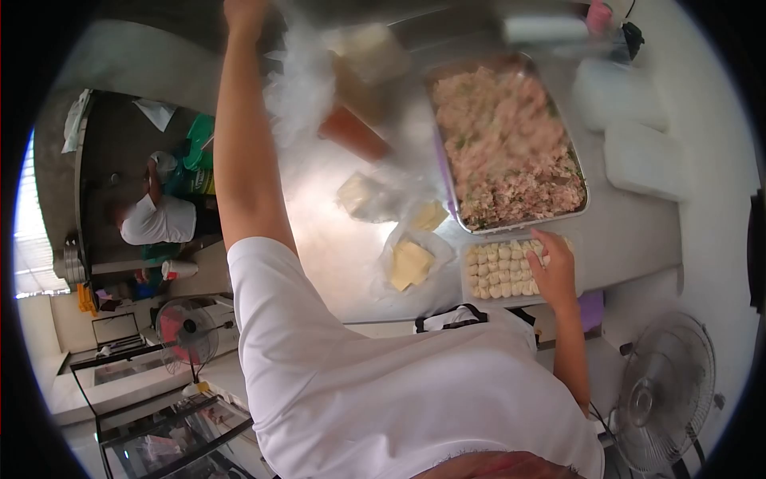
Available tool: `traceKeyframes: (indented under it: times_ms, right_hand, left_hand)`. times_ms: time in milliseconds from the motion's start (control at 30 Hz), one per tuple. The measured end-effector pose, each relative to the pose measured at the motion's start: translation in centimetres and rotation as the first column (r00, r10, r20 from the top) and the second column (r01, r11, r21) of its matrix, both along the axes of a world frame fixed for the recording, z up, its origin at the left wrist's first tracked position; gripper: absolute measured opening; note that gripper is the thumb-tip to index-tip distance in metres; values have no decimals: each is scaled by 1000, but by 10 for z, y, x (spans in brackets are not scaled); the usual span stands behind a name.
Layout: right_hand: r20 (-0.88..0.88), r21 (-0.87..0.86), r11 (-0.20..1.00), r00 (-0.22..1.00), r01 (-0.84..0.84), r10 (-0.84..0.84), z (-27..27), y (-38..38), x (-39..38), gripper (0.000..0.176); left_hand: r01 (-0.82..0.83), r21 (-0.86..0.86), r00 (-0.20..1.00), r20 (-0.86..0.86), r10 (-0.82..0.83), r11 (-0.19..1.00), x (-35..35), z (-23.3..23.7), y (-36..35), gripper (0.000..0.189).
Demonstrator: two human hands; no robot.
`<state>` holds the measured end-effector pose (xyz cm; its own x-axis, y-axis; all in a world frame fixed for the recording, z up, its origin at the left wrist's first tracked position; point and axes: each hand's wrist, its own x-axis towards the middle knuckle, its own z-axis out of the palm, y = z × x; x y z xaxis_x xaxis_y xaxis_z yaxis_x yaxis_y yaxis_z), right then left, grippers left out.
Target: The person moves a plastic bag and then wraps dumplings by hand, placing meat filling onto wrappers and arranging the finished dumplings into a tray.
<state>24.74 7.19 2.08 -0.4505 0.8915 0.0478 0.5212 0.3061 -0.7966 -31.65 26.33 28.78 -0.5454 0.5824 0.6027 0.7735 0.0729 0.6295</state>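
Observation:
My right hand (556,269) is over the right end of a clear plastic tray (521,302). Its thumb and index finger are spread above rows of small pale dumplings (499,270), and I see nothing held between them. Just beyond lies a large metal tray (587,209) of minced meat (511,144) with green bits. Yellow square wrappers (411,265) sit on clear plastic left of the dumplings, with more wrappers (429,215) close by. My left hand (244,14) is stretched far out to the top edge, its fingers cut off from view, near crumpled plastic bags (299,84).
A blurred orange-brown object (355,134) lies on the metal table (319,271). White containers (642,160) stand at the right. A fan (666,391) is at lower right, another fan (187,327) at left. A person in a white shirt (159,219) is farther off at left.

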Motion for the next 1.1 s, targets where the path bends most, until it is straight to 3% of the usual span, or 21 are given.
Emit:
traceKeyframes:
  times_ms: [33,67,200,267,300,367,500,600,633,700,733,767,800,833,867,900,967,1000,1033,1067,1100]
  right_hand:
    - [-1,7,1000,1000,-9,9,3,4,-2,43]
    - [-8,12,1000,1000,-14,14,6,8,-6,43]
    - [-162,137,989,984,-54,76,26,28,-30,46]
    - [-189,194,979,976,-69,107,44,40,-44,46]
    - [-218,196,978,969,-71,114,56,46,-50,47]
    - [-251,205,976,960,-70,121,79,60,-65,47]
    - [-527,246,969,839,1,133,122,96,-104,55]
    - [-652,358,917,750,177,110,150,130,-153,58]
    - [-690,379,894,717,240,99,165,134,-171,56]
    - [-532,432,893,835,128,138,202,134,-193,96]
    - [-594,503,852,774,145,220,207,139,-216,99]
    - [-642,568,805,703,170,305,211,142,-237,101]
    - [-644,568,805,701,170,306,218,140,-251,101]
    - [-590,641,762,696,94,410,225,136,-263,89]
    - [-524,708,706,681,15,512,229,135,-271,78]
    - [-519,710,704,677,3,521,228,136,-277,78]
    - [-470,462,851,746,-249,473,221,141,-292,56]
    - [-412,579,789,760,-208,503,198,161,-307,35]
    - [-405,581,781,751,-229,521,183,164,-310,35]
    - [-374,613,770,793,-177,481,171,167,-310,31]
    - [-346,645,755,833,-124,432,159,170,-310,30]
  left_hand:
    - [63,87,989,131,-74,994,11,15,-11,31]
    - [64,55,978,196,-73,996,23,28,-23,25]
    - [102,211,972,188,-143,972,22,57,-43,19]
    - [314,323,912,160,-378,893,5,70,-42,20]
    - [315,327,913,154,-379,891,15,77,-48,20]
    - [464,413,666,421,-616,784,47,93,-63,23]
    - [498,373,667,413,-621,783,38,107,-79,26]
    - [603,347,593,408,-695,718,-27,118,-62,27]
    - [648,265,611,379,-695,714,-57,118,-54,26]
    - [684,180,628,349,-696,707,-53,113,-61,26]
    - [604,26,797,-10,-604,797,-18,103,-81,26]
    - [460,-73,805,-388,-450,885,17,94,-99,26]
    - [458,-73,804,-390,-448,886,44,93,-113,26]
    - [643,77,751,131,-647,762,72,95,-127,26]
    - [692,318,409,567,-715,648,89,100,-142,28]
    - [682,324,414,568,-711,656,95,104,-157,28]
    - [794,362,265,516,-815,488,100,114,-192,32]
    - [629,514,416,411,-811,583,111,117,-213,32]
    - [812,508,139,313,-940,289,104,126,-229,31]
    - [793,493,259,256,-931,357,85,135,-248,31]
    - [830,465,253,177,-951,307,66,145,-266,32]
